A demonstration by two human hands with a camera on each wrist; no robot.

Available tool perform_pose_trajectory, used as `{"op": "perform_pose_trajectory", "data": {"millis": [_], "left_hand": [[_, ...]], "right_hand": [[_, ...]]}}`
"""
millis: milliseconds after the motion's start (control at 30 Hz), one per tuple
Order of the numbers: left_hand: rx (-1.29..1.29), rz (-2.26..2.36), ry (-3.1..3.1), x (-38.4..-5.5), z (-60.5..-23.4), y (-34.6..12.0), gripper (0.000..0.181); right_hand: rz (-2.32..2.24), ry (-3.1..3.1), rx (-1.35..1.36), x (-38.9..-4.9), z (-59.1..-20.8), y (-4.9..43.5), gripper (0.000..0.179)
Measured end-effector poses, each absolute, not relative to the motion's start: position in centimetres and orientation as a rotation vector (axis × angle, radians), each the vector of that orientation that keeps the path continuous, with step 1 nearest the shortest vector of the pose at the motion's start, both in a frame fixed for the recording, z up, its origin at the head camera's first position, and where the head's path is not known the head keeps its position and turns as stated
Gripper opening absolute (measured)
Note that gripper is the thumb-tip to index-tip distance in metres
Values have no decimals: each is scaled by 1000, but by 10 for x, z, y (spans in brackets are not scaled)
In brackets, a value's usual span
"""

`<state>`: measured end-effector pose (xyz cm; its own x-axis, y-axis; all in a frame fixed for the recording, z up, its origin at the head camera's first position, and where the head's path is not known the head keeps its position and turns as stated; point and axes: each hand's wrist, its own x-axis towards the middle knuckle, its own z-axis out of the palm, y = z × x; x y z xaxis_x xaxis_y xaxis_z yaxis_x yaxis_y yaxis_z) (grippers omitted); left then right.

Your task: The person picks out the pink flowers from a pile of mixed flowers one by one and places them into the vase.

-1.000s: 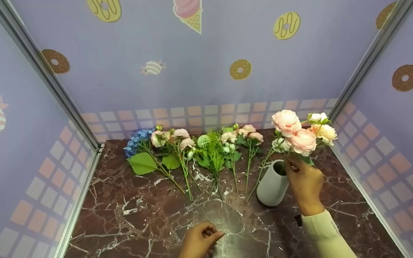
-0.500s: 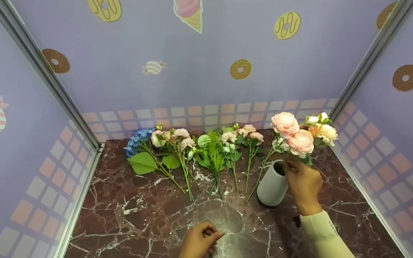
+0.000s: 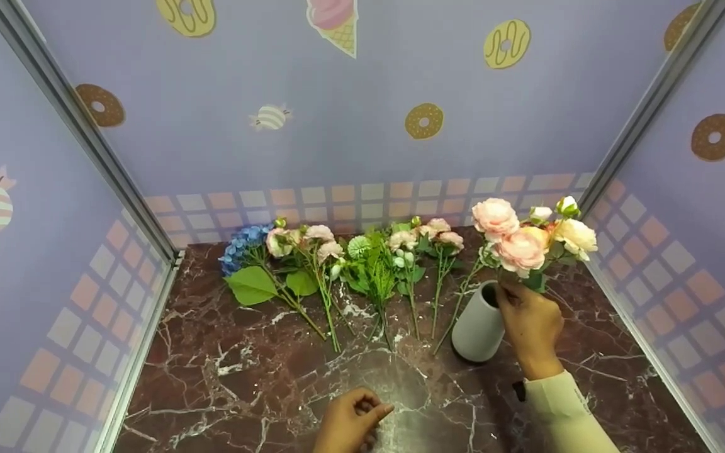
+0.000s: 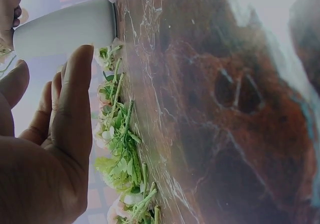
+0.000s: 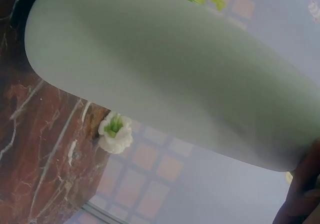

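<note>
My right hand (image 3: 531, 327) pinches the stem of a spray of artificial peonies (image 3: 520, 250), with pink and cream blooms and white buds, right at the mouth of a pale grey vase (image 3: 479, 330). Its lower stem is hidden, so how far it reaches into the vase I cannot tell. The vase stands upright and fills much of the right wrist view, where fingers (image 5: 305, 184) show at its rim. Low in front, my left hand (image 3: 351, 420) rests with loosely bent fingers. The left wrist view confirms nothing is held between its thumb and fingers.
Along the back of the dark red marbled table (image 3: 243, 390) lie several flower stems: a blue hydrangea (image 3: 246, 248), pink flowers (image 3: 318, 236), green foliage (image 3: 378, 270) and a white flower (image 3: 491, 255) behind the vase. Patterned purple panels (image 3: 362, 145) enclose the back and sides.
My right hand has shifted slightly left and the peony spray has turned, its pink blooms moving left and slightly downward while the white buds spread apart. Left hand and vase stay put.
</note>
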<state>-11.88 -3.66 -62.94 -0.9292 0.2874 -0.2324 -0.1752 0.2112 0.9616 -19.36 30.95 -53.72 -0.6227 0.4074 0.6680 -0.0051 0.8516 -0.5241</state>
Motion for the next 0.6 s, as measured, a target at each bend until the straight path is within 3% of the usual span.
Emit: {"op": "perform_pose_trajectory", "data": {"millis": [600], "left_hand": [[69, 1758, 2129, -120, -631, -37, 26]], "right_hand": [[657, -2262, -283, -189, -540, 312, 11]]}}
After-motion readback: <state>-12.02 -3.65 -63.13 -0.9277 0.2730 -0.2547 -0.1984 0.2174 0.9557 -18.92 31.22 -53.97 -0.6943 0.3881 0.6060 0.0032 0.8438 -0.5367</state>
